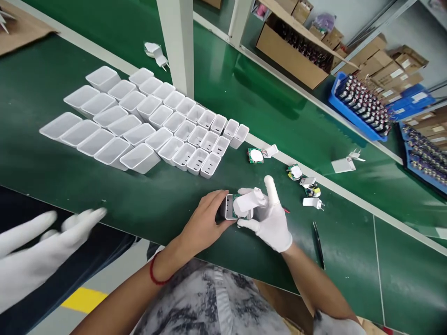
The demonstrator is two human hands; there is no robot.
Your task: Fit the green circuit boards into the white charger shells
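The bare left hand point(206, 223) is gripping the white housing point(227, 208). Touching it, the gloved right hand point(270, 222) is pinching a plug piece point(248, 201). Any skew could be jamming the 2 parts.

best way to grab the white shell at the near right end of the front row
Probably from above and the near side, by its rim. The end shell stands with its open top up. Neighbouring shells crowd its left and far walls, while its near and right walls are free. Pinch the near wall, thumb outside and a finger inside the opening, then lift straight up.
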